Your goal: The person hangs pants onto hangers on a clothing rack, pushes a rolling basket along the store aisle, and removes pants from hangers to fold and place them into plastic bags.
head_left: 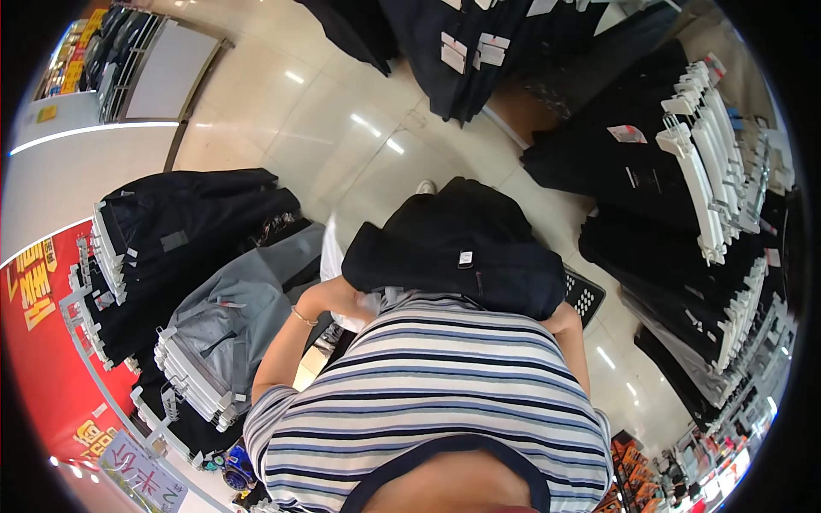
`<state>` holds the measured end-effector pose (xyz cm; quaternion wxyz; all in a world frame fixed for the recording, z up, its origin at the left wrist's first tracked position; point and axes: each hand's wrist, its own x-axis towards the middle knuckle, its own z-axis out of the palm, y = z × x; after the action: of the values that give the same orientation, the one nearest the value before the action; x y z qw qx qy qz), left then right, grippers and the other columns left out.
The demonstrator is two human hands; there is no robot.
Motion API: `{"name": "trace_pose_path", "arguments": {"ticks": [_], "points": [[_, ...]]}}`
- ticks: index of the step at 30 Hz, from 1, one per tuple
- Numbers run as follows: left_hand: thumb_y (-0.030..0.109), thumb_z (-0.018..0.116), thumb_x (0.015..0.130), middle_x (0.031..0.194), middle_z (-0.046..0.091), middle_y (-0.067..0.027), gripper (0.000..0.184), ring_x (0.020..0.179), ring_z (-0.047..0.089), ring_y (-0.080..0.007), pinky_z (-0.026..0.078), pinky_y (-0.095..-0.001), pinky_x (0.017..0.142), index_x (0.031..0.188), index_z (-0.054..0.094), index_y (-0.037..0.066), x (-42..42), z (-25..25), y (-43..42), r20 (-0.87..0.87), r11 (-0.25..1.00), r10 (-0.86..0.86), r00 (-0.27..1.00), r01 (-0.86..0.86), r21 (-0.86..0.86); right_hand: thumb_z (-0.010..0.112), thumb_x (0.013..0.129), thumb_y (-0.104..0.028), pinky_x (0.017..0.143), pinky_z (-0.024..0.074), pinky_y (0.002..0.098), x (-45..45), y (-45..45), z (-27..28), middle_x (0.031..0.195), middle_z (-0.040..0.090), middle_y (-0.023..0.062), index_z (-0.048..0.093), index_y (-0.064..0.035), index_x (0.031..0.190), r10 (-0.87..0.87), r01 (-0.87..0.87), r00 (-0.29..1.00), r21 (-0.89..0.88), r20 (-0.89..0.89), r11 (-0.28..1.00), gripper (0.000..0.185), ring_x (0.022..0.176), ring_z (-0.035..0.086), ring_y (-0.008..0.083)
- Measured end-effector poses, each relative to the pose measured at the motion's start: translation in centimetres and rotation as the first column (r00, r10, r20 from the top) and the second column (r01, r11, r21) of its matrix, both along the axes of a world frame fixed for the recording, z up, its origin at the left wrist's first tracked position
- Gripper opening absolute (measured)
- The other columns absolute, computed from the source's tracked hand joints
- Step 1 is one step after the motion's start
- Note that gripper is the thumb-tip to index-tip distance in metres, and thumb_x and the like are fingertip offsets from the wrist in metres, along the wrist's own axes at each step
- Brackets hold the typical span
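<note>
Against my waist I hold a black garment [462,231], bunched and folded over, with a small white label on its edge. It looks like trousers, though folds hide its full shape. My left hand [342,299], with a bracelet at the wrist, grips its left end; a crumpled greyish piece shows beside the fingers. At the opposite end my right hand [563,320] clasps the fabric, its fingers mostly hidden. White material [331,248] hangs just beyond my left hand.
Racks of black trousers [633,171] on white hangers line the right; grey trousers [235,295] and black trousers [184,218] hang at left. More dark clothes [453,73] with tags hang ahead. A black perforated plastic piece [583,295] sits beside my right hand. Tiled floor [333,120] runs between.
</note>
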<state>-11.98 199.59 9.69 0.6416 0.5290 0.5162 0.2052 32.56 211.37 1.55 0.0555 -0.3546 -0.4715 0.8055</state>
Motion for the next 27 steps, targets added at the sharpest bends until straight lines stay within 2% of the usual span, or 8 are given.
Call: {"name": "trace_pose_path", "arguments": {"ticks": [4,7,11,15,18,22,24,27], "points": [[0.01,0.076,0.074,0.113,0.055,-0.0024,0.059,0.103,0.048,-0.0111,0.041,-0.0264,0.088,0.124,0.046,0.004,-0.3,-6.7,0.4,0.185,0.932,0.149,0.971,-0.075,-0.354,0.078,0.063,-0.012,0.086,0.0427,0.0284,-1.8,2.3,3.0,0.107,0.06,0.0096,0.057,0.0015,0.109,0.121,-0.141,0.981,0.13,0.153,0.981,0.052,0.097,0.055,0.0177],[0.028,0.071,0.079,0.072,0.042,0.0058,0.041,0.065,0.036,-0.0055,0.033,-0.0217,0.056,0.109,0.056,0.005,0.3,-8.2,2.3,0.115,0.983,0.092,0.989,-0.072,-0.169,0.073,0.073,-0.016,0.085,0.043,0.0296,-6.2,3.9,6.7,0.103,0.061,0.0108,0.057,0.0003,0.109,-0.021,-0.036,0.932,0.152,0.362,0.988,0.043,0.095,0.055,0.0189],[0.023,0.062,0.088,0.076,0.048,0.0067,0.029,0.066,0.039,-0.0036,0.033,-0.0193,0.057,0.108,0.057,0.003,1.6,-8.2,5.6,0.145,0.925,0.324,0.935,-0.282,-0.255,0.066,0.083,-0.02,0.084,0.0437,0.0286,-7.9,4.0,3.8,0.101,0.062,0.0093,0.057,0.0018,0.108,-0.397,0.284,0.911,0.526,0.113,0.802,0.034,0.094,0.056,0.0167],[0.02,0.057,0.091,0.081,0.055,0.0061,0.023,0.065,0.042,-0.001,0.034,-0.0168,0.056,0.105,0.058,0.002,2.9,-6.3,8.6,0.122,0.822,0.543,0.831,-0.497,-0.277,0.064,0.086,-0.024,0.084,0.0446,0.0268,-7.6,7.0,2.7,0.097,0.065,0.0082,0.06,0.0055,0.104,-0.615,0.518,0.77,0.397,0.169,0.758,0.035,0.088,0.059,0.0153],[0.019,0.058,0.09,0.079,0.058,0.005,0.019,0.061,0.043,-0.0004,0.033,-0.0168,0.052,0.1,0.059,0.004,3.5,-1.6,10.6,0.08,0.701,0.676,0.732,-0.606,-0.375,0.065,0.084,-0.017,0.092,0.0415,0.0296,-7.1,8.5,7.0,0.114,0.058,0.0139,0.046,0.0069,0.123,-0.61,0.622,0.766,0.008,0.202,0.783,0.05,0.102,0.056,0.0198],[0.011,0.061,0.085,0.069,0.054,0.0028,0.041,0.055,0.044,-0.0024,0.03,-0.0191,0.045,0.121,0.043,0.005,4.0,0.8,9.5,-0.124,0.65,0.606,0.786,-0.578,-0.494,0.066,0.079,-0.005,0.103,0.0306,0.0333,-6.3,5.7,6.9,0.13,0.044,0.0172,0.017,0.0001,0.14,-0.446,0.427,0.792,0.145,0.416,0.893,0.078,0.12,0.041,0.024],[0.007,0.062,0.083,0.068,0.054,0.0011,0.055,0.055,0.044,-0.003,0.03,-0.0192,0.044,0.13,0.032,0.006,4.1,0.3,8.1,-0.205,0.619,0.559,0.804,-0.569,-0.542,0.066,0.079,-0.004,0.105,0.0257,0.0334,-6.2,4.1,6.3,0.129,0.042,0.0186,0.027,-0.0072,0.14,-0.557,0.483,0.795,0.306,0.24,0.82,0.072,0.124,0.037,0.0261],[0.001,0.059,0.083,0.076,0.058,-0.004,0.063,0.059,0.049,-0.0053,0.036,-0.0183,0.05,0.136,0.024,0.006,4.7,0.4,7.4,-0.091,0.76,0.535,0.84,-0.526,-0.383,0.067,0.078,-0.004,0.105,0.0246,0.0329,-3.3,4.3,5.4,0.131,0.036,0.021,0.041,-0.0122,0.135,-0.081,-0.055,0.957,0.449,0.279,0.892,0.063,0.125,0.034,0.0302]]}}
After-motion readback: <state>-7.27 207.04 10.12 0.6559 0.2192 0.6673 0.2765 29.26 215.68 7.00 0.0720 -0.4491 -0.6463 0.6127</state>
